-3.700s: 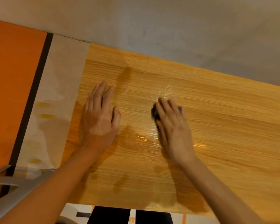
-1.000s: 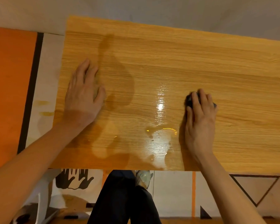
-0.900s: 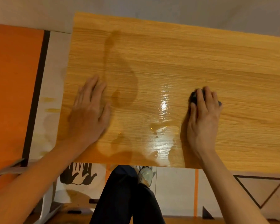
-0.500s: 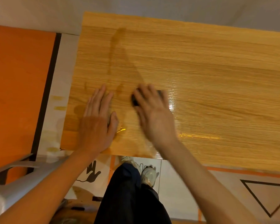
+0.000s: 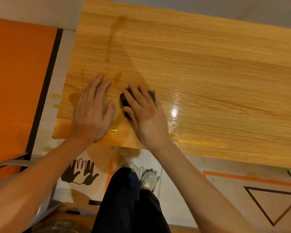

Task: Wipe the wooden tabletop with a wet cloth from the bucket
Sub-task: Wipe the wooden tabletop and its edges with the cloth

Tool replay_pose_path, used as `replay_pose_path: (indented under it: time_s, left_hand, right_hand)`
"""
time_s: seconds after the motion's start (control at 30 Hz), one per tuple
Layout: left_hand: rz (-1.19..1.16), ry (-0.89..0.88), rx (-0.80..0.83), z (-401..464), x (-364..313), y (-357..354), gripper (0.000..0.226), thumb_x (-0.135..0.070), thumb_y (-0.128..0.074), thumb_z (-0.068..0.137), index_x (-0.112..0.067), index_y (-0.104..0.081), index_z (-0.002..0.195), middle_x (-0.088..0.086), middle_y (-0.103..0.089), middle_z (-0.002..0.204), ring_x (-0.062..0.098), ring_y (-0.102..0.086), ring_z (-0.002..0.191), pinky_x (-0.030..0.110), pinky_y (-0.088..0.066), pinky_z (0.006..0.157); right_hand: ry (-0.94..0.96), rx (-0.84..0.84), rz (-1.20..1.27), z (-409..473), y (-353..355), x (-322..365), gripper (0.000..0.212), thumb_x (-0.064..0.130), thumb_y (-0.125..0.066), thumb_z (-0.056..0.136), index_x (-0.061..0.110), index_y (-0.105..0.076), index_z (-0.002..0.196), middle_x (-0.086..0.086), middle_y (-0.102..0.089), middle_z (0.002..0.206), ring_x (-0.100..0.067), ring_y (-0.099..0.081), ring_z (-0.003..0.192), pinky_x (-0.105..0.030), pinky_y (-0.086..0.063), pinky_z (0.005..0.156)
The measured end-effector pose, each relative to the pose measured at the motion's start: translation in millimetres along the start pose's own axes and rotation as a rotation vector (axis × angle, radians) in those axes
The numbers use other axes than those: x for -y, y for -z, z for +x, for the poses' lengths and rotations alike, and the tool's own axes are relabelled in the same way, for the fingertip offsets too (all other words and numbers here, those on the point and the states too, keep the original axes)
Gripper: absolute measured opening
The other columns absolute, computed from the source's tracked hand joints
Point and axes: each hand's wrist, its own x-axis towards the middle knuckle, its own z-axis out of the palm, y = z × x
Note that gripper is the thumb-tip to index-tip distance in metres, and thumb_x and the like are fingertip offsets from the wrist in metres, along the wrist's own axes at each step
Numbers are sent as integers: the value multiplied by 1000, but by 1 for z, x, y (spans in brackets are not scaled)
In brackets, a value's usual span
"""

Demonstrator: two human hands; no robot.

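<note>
The wooden tabletop (image 5: 217,78) fills the upper middle and right of the head view, with a wet sheen near its front edge. My right hand (image 5: 144,113) presses flat on a small dark cloth (image 5: 123,100), which shows only at my fingertips. My left hand (image 5: 92,111) lies flat and spread on the wood just left of it, near the table's front left corner, holding nothing. The bucket cannot be made out for sure.
An orange panel (image 5: 18,81) with a black stripe lies left of the table. My dark trouser leg (image 5: 129,202) and a white shoe (image 5: 149,179) stand below the front edge. A grey frame (image 5: 7,165) sits lower left. A rounded metallic rim (image 5: 57,228) shows at the bottom.
My right hand has slid the cloth from the table's middle leftward until it is beside my left hand. The left hand stays flat in about the same spot. The wet patch has spread.
</note>
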Motion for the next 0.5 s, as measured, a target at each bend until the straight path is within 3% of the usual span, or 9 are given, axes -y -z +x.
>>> replay_pose_path:
  time_s: [0.07,0.17,0.27,0.4,0.5]
  left_hand:
    - [5,2,5,0,1,0,54,-34,-38,103,-11,-37,153,8,-26,165,25,-22,153,39,-20,124]
    - [17,26,21,0,0,-1,54,-35,-37,104,-14,-35,153,6,-24,166,24,-20,154,38,-19,124]
    - [24,37,18,1,-1,1,53,-34,-38,104,-15,-34,153,5,-23,166,24,-20,154,43,-22,124]
    - [36,36,17,1,-1,1,52,-33,-39,106,-16,-33,154,3,-23,166,22,-21,153,44,-24,124]
    - [42,42,17,0,-2,1,51,-32,-39,106,-17,-34,154,2,-23,166,21,-21,153,44,-25,123]
  right_hand:
    - [-26,-8,-57,-14,25,-45,43,33,-40,100,16,-51,138,-5,-44,149,-29,-33,141,-46,-11,117]
    - [-389,-112,14,-49,64,-105,45,30,-35,101,17,-46,142,-5,-34,155,-29,-21,146,-53,-11,119]
    - [-566,-240,86,-56,48,-76,44,24,-37,101,13,-45,143,-7,-31,156,-31,-16,147,-51,-11,119]
    - [-236,-164,90,-30,-14,19,37,21,-49,100,14,-54,136,-6,-44,149,-30,-25,145,-50,-15,119]
    - [35,-34,27,-27,-14,12,39,20,-52,98,13,-53,137,-8,-46,147,-32,-31,142,-53,-21,117]
